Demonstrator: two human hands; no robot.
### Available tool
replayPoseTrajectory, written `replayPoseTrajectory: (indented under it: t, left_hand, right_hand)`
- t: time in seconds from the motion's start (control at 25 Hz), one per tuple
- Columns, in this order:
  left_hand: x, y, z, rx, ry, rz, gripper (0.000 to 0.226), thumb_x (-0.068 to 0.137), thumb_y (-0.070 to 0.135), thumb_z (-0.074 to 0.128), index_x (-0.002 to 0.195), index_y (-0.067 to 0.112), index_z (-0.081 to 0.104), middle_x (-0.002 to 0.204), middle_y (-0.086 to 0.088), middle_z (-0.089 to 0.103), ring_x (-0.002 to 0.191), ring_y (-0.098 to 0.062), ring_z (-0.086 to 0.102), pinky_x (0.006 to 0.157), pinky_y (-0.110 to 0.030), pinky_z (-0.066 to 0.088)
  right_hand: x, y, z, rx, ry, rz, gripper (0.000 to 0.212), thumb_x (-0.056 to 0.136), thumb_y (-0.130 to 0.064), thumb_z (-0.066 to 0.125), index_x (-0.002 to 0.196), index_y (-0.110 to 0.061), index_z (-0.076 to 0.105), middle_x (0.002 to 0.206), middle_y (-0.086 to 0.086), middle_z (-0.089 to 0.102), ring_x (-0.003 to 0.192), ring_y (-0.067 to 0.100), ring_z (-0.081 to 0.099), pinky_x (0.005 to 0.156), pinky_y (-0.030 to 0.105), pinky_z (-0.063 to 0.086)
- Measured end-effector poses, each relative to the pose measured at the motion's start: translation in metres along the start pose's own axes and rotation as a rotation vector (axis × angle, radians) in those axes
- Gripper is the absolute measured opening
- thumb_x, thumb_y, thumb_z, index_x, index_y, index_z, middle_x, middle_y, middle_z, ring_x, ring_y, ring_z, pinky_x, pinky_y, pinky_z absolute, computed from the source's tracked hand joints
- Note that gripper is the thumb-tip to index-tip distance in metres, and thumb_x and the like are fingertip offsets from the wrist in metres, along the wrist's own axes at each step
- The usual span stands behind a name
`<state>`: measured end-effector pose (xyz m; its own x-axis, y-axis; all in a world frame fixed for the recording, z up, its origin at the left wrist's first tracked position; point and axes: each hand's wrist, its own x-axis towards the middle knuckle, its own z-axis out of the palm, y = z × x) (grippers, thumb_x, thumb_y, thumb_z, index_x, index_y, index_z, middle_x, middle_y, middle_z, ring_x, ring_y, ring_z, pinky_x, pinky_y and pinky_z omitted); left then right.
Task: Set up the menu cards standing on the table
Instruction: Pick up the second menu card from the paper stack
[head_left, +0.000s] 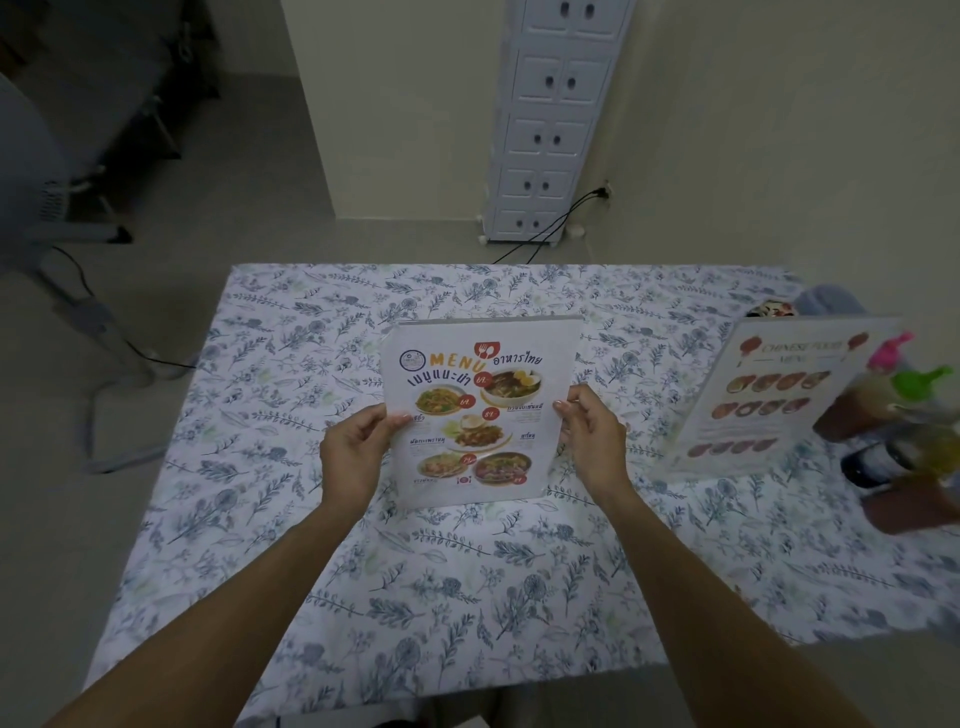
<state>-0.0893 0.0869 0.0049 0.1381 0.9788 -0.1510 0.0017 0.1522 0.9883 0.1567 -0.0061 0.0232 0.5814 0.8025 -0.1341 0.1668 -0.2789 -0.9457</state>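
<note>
A Thai food menu card (480, 410) in a clear stand is upright at the middle of the table (363, 597), its printed face towards me. My left hand (353, 452) pinches its left edge and my right hand (592, 441) pinches its right edge, thumbs on the front. Its base touches the floral tablecloth. A second card, the Chinese food menu (769, 395), stands upright on the right side of the table, apart from both hands.
Condiment bottles with pink and green caps (898, 410) stand in a holder at the table's right edge, just beside the Chinese menu. Beyond the table are a white drawer tower (545, 135), a wall socket with black cables, and a fan base on the floor at left.
</note>
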Motion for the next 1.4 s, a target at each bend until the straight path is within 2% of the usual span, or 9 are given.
replayPoseTrajectory:
  t: [0.32, 0.4, 0.48, 0.56, 0.64, 0.72, 0.84, 1.08, 1.4]
  left_hand:
    - [-0.014, 0.004, 0.003, 0.153, 0.056, 0.067, 0.015, 0.084, 0.02, 0.07, 0.095, 0.029, 0.075, 0.078, 0.028, 0.074, 0.078, 0.006, 0.07, 0.072, -0.014, 0.057]
    - [-0.022, 0.006, 0.004, 0.217, 0.057, 0.093, 0.016, 0.087, 0.025, 0.067, 0.093, 0.039, 0.072, 0.079, 0.031, 0.072, 0.08, 0.009, 0.068, 0.071, -0.015, 0.055]
    - [-0.03, 0.008, 0.006, 0.31, 0.067, 0.128, 0.017, 0.091, 0.028, 0.061, 0.103, 0.034, 0.071, 0.083, 0.027, 0.073, 0.077, 0.013, 0.065, 0.07, -0.016, 0.054]
    - [-0.038, 0.008, 0.007, 0.42, 0.06, 0.139, 0.035, 0.095, 0.029, 0.054, 0.128, 0.022, 0.061, 0.106, 0.012, 0.073, 0.08, 0.008, 0.065, 0.071, -0.011, 0.053]
    - [-0.046, -0.002, 0.006, 0.556, 0.003, 0.153, 0.056, 0.098, 0.03, 0.048, 0.15, 0.017, 0.031, 0.141, -0.003, 0.053, 0.116, -0.014, 0.06, 0.095, -0.019, 0.049]
    - [-0.057, -0.011, 0.011, 0.737, -0.06, 0.195, 0.07, 0.099, 0.035, 0.041, 0.154, 0.014, 0.004, 0.163, -0.005, 0.009, 0.15, -0.021, 0.013, 0.121, -0.037, 0.021]
    - [-0.078, -0.02, 0.027, 0.981, -0.091, 0.289, 0.073, 0.1, 0.039, 0.034, 0.153, 0.008, -0.006, 0.161, -0.011, -0.016, 0.149, -0.022, -0.016, 0.121, -0.041, -0.002]
    - [-0.123, -0.038, 0.095, 1.298, -0.229, 0.369, 0.077, 0.092, 0.059, 0.006, 0.153, 0.012, 0.007, 0.16, -0.012, -0.005, 0.149, -0.032, -0.003, 0.119, -0.05, 0.003]
    - [-0.155, -0.025, 0.26, 1.348, -0.3, 0.223, 0.101, 0.067, 0.075, -0.024, 0.152, 0.022, -0.012, 0.157, -0.006, -0.028, 0.146, -0.029, -0.025, 0.117, -0.049, -0.014]
  right_hand:
    - [-0.01, -0.002, 0.003, -0.065, 0.048, -0.018, 0.015, 0.098, -0.022, 0.05, 0.086, -0.014, 0.054, 0.084, 0.012, 0.07, 0.063, 0.007, 0.061, 0.064, 0.043, 0.063]
    - [-0.016, -0.005, 0.001, -0.138, 0.043, -0.052, 0.015, 0.099, -0.018, 0.049, 0.086, -0.012, 0.052, 0.071, 0.001, 0.063, 0.048, -0.004, 0.051, 0.045, 0.017, 0.05]
    - [-0.021, -0.004, -0.003, -0.237, 0.039, -0.084, 0.015, 0.099, -0.017, 0.048, 0.087, -0.01, 0.052, 0.066, -0.003, 0.057, 0.044, -0.003, 0.046, 0.04, 0.013, 0.035]
    - [-0.025, 0.0, -0.006, -0.332, 0.025, -0.092, 0.014, 0.099, -0.021, 0.048, 0.095, -0.01, 0.055, 0.077, 0.002, 0.065, 0.053, 0.0, 0.048, 0.048, 0.02, 0.038]
    - [-0.027, 0.002, -0.008, -0.441, -0.018, -0.078, 0.021, 0.098, -0.029, 0.048, 0.111, -0.013, 0.056, 0.101, 0.006, 0.069, 0.078, 0.012, 0.057, 0.066, 0.029, 0.049]
    - [-0.031, 0.008, -0.014, -0.575, -0.066, -0.1, 0.035, 0.097, -0.038, 0.047, 0.125, -0.018, 0.051, 0.122, 0.008, 0.063, 0.107, 0.021, 0.056, 0.086, 0.039, 0.05]
    - [-0.039, 0.021, -0.029, -0.767, -0.123, -0.185, 0.054, 0.096, -0.048, 0.042, 0.142, -0.019, 0.04, 0.148, 0.007, 0.045, 0.139, 0.025, 0.033, 0.113, 0.041, 0.033]
    - [-0.046, 0.043, -0.085, -0.958, -0.193, -0.273, 0.099, 0.076, -0.078, 0.002, 0.153, -0.019, 0.021, 0.163, 0.006, 0.015, 0.152, 0.02, 0.005, 0.123, 0.04, 0.0]
    - [-0.036, 0.064, -0.227, -0.991, -0.189, -0.282, 0.075, 0.094, -0.061, 0.029, 0.154, -0.018, 0.016, 0.164, 0.005, 0.009, 0.152, 0.021, 0.0, 0.124, 0.042, -0.002]
